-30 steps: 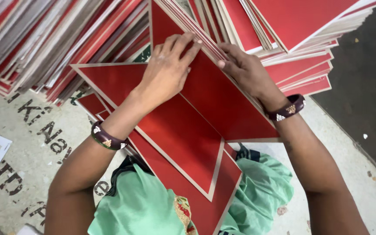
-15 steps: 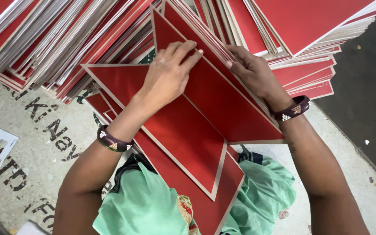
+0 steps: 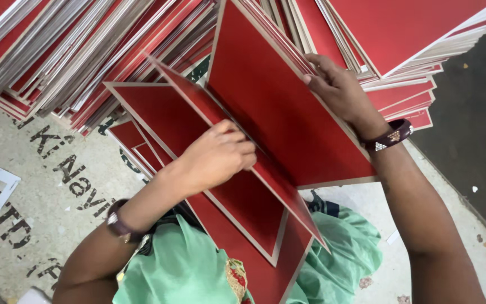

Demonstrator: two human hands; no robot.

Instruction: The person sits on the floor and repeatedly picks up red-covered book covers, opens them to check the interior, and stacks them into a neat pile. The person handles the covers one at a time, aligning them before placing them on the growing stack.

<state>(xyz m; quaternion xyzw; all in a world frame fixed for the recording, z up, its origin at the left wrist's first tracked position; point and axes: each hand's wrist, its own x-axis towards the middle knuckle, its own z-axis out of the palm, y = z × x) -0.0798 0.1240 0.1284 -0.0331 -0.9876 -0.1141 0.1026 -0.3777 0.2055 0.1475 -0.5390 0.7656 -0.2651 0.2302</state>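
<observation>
A bundle of red boards with pale cardboard edges [image 3: 277, 101] stands tilted on my lap. My right hand [image 3: 338, 87] grips its far top edge, fingers curled over the stack. My left hand [image 3: 217, 157] pinches the edge of one thin red board [image 3: 198, 101] and peels it away from the bundle. Under it lie more flat red boards [image 3: 243, 208] across my green-clad knees [image 3: 175, 270]. Both wrists wear dark bangles.
Tall leaning stacks of the same red boards [image 3: 74, 50] fill the top left and another stack [image 3: 412, 34] the top right. Below is a concrete floor with dark stencilled lettering [image 3: 35, 186]. A darker floor strip [image 3: 473, 135] runs along the right.
The bundle has been tipped up toward me. My left hand slid down from its top edge to the middle and now lifts one board free. My right hand stays on the top edge.
</observation>
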